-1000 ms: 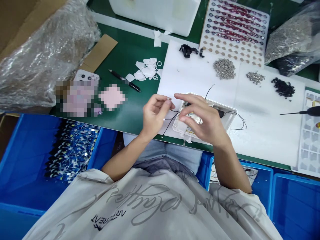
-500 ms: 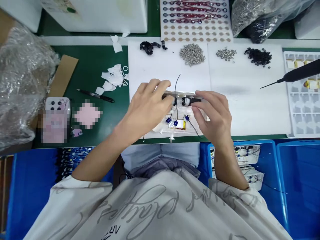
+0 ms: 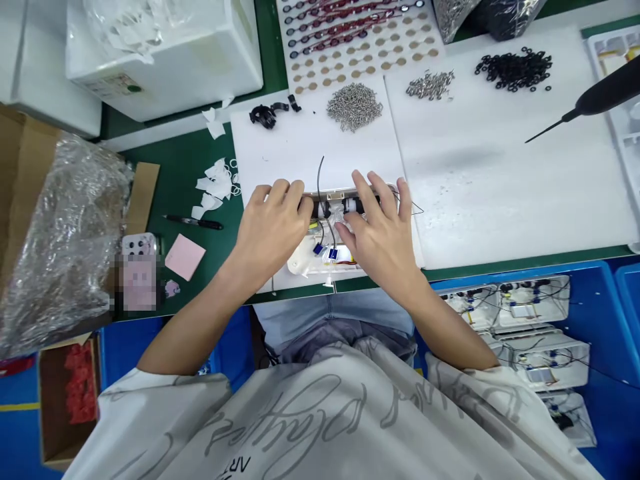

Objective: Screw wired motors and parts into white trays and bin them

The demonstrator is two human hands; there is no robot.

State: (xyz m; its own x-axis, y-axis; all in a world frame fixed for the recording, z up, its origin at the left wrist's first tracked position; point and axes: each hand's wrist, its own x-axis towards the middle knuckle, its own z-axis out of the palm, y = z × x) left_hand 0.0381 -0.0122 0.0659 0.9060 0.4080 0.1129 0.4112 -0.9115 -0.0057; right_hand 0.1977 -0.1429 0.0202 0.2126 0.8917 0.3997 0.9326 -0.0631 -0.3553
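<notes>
A white plastic housing (image 3: 300, 261) lies on the white work sheet in front of me. My left hand (image 3: 273, 230) has its fingers curled over the housing's left end, its fingertips partly hidden. My right hand (image 3: 383, 233) is over the right half, fingers spread, thumb and index finger close to a black cylindrical part (image 3: 353, 205). Another black cylindrical part (image 3: 323, 210) sits beside my left fingertips. Inside the housing are small blue boards (image 3: 319, 249) on thin black wires and a silver battery pack (image 3: 346, 255), partly covered by my right hand. One black wire (image 3: 319, 175) sticks up past the back edge.
Behind are black clips (image 3: 263, 117), heaps of screws (image 3: 354, 107) and black rings (image 3: 517, 70). A screwdriver (image 3: 600, 93) hangs at the right. Paper scraps (image 3: 215, 183), a pen (image 3: 194, 222) and a phone (image 3: 139, 280) lie left. A blue bin (image 3: 600, 300) holds similar housings.
My view has shifted and tilted. My right hand has gone from fingers bent round the right black cylinder to fingers spread over the housing. My left hand has moved towards the housing's left end.
</notes>
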